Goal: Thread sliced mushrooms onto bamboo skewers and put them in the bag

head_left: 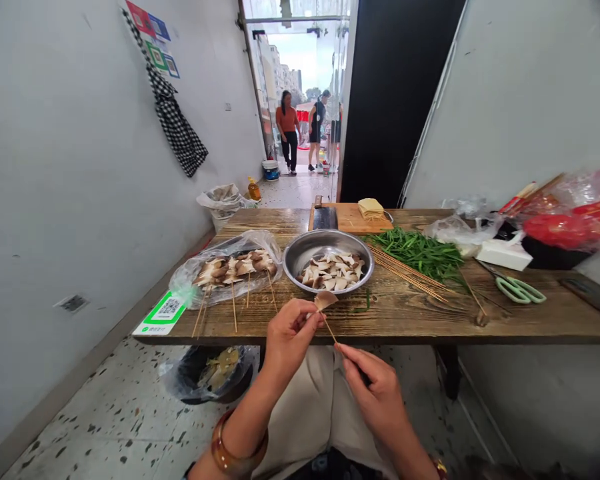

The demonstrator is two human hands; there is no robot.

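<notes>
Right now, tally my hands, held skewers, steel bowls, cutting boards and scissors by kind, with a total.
Left hand and right hand: 2
Held skewer: 1
Steel bowl: 1
Cutting board: 1
Scissors: 1 pair
Total: 6

skewer [330,329]: tip seemingly hidden; dark flat object [593,299]: cut off right

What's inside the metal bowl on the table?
The metal bowl holds a pile of mushroom pieces, pale with brownish parts. Bare metal shows toward its far side; the bottom beneath the pile is covered, so I can't tell what lies there.
</notes>
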